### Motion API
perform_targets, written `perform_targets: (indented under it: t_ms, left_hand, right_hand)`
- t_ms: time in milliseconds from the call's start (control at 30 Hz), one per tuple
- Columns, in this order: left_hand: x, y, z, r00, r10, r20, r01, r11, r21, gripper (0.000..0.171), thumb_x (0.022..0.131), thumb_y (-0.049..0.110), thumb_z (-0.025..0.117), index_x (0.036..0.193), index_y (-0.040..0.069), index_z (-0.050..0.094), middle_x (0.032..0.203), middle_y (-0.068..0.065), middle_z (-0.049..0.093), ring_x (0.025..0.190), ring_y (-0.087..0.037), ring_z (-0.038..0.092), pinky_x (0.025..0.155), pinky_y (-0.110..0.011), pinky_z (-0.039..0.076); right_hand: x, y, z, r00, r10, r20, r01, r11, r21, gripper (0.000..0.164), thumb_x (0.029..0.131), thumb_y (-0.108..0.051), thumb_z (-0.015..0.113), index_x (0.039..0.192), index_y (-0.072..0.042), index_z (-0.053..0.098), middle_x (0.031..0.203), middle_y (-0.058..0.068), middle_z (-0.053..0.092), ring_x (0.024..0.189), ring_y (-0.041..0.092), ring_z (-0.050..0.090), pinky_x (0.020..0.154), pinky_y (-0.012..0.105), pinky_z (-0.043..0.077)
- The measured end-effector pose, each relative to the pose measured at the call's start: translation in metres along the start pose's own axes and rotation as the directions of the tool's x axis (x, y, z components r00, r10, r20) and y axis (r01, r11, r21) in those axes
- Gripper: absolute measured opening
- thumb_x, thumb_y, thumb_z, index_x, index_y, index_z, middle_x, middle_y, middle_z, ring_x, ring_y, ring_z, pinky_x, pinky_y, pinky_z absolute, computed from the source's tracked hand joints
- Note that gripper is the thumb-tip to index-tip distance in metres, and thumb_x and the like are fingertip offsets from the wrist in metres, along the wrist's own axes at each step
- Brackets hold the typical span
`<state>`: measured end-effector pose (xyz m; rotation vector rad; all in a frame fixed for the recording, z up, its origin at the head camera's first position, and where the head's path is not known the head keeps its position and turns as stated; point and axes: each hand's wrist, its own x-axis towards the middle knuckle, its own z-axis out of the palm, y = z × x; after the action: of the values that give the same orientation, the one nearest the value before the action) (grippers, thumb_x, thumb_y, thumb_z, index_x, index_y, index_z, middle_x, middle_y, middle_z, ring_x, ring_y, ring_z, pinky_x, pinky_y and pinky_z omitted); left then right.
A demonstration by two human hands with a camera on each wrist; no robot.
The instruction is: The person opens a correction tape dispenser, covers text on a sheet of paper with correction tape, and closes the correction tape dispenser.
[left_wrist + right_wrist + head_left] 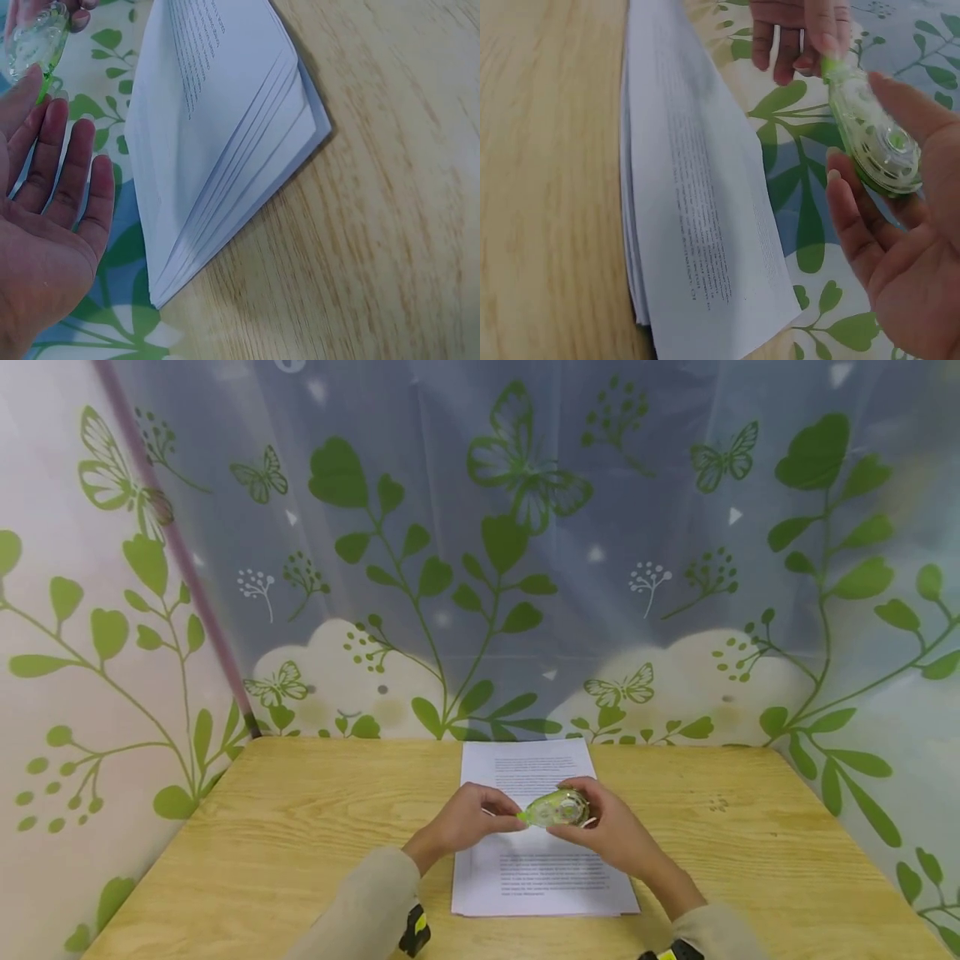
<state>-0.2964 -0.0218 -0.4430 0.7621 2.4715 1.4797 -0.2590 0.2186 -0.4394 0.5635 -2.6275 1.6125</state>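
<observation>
A correction tape dispenser [557, 808], see-through with a green tint, is held above a stack of printed paper [551, 881]. My right hand [611, 828] grips its rounded body between thumb and fingers. At the narrow green tip, my left hand [472, 817] pinches the end between thumb and index finger. In the left wrist view the other fingers of the left hand [56, 180] spread out loosely. The right wrist view shows the dispenser [874, 135] lying across the right hand's fingers, its inner wheel visible through the shell.
The paper stack lies on a wooden table [315, 802], its sheets slightly uneven at the near edge. Behind the table hangs a curtain [420, 568] printed with green leaves and butterflies. A dark strap with a yellow patch [415, 930] sits at the left wrist.
</observation>
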Motion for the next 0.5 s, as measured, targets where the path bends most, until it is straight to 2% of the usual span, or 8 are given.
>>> perform_targets:
  t_ms: [100,233,333,500]
  left_hand:
    - [-0.0001,-0.0001,-0.0004,1.000,0.006,0.000,-0.006,1.000,0.002,0.013,0.082,0.021,0.077,0.088,0.010,0.075,0.081,0.006,0.068,0.078,-0.013,0.061,0.071,-0.028,0.049]
    - [-0.0004,0.0006,-0.0010,1.000,0.020,-0.001,-0.020,1.000,0.001,0.012,0.082,0.020,0.077,0.088,0.009,0.075,0.081,0.006,0.068,0.079,-0.013,0.061,0.071,-0.027,0.049]
    - [-0.0003,0.0007,-0.0013,1.000,0.029,-0.001,-0.029,1.000,-0.011,0.012,0.082,0.018,0.077,0.088,0.008,0.075,0.081,0.005,0.068,0.078,-0.014,0.062,0.070,-0.027,0.049]
    - [-0.0003,0.0013,-0.0012,1.000,0.025,-0.002,-0.025,0.999,-0.019,0.011,0.082,0.018,0.077,0.088,0.009,0.075,0.081,0.005,0.068,0.078,-0.014,0.061,0.070,-0.026,0.049]
  right_hand:
    - [-0.0027,-0.0022,0.0030,0.997,-0.077,-0.004,0.076,0.988,-0.132,0.067,0.080,-0.018,0.080,0.137,-0.015,0.046,0.113,0.008,0.057,0.072,0.015,0.056,0.062,0.028,0.051]
    - [-0.0048,-0.0045,0.0061,0.972,-0.236,-0.023,0.219,0.931,-0.293,0.065,0.079,-0.004,0.077,0.136,-0.014,0.048,0.123,0.006,0.053,0.070,0.008,0.055,0.062,0.025,0.051]
    - [-0.0050,-0.0046,0.0071,0.949,-0.312,-0.039,0.280,0.895,-0.346,0.059,0.078,0.001,0.077,0.130,-0.013,0.053,0.118,0.003,0.055,0.072,0.008,0.055,0.062,0.025,0.051]
    - [-0.0054,-0.0027,0.0063,0.937,-0.347,-0.038,0.307,0.870,-0.385,0.056,0.077,-0.002,0.079,0.126,-0.014,0.056,0.115,-0.001,0.054,0.076,0.009,0.055,0.062,0.026,0.051]
